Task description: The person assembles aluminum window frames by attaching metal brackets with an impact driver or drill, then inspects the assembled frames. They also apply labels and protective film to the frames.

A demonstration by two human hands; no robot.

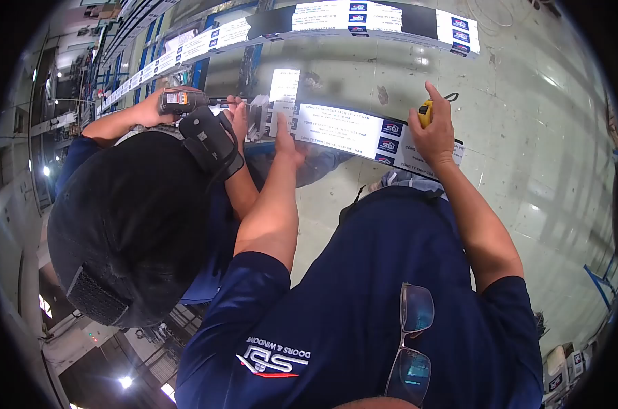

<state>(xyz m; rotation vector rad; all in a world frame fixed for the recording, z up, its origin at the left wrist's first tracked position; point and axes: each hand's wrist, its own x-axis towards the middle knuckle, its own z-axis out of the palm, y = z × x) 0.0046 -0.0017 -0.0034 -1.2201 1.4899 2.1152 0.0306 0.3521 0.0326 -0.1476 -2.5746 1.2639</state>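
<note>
A long profile wrapped in white printed film (343, 129) lies across the front of my body. My left hand (286, 142) rests on its left part, near a piece of white film, with the fingers pointing away from me. Over the profile's right end, my right hand (433, 133) is closed around a yellow tape measure (425, 114), its index finger stretched out. A co-worker in a black cap stands close on the left. That person's hands hold a power drill (183, 102) at the profile's left end.
Another long film-wrapped profile (329, 17) runs across the top on blue supports. The co-worker's black cap (131, 225) is near my left arm. A blue metal frame (599, 283) stands at the far right. Sunglasses (413, 341) hang from my shirt.
</note>
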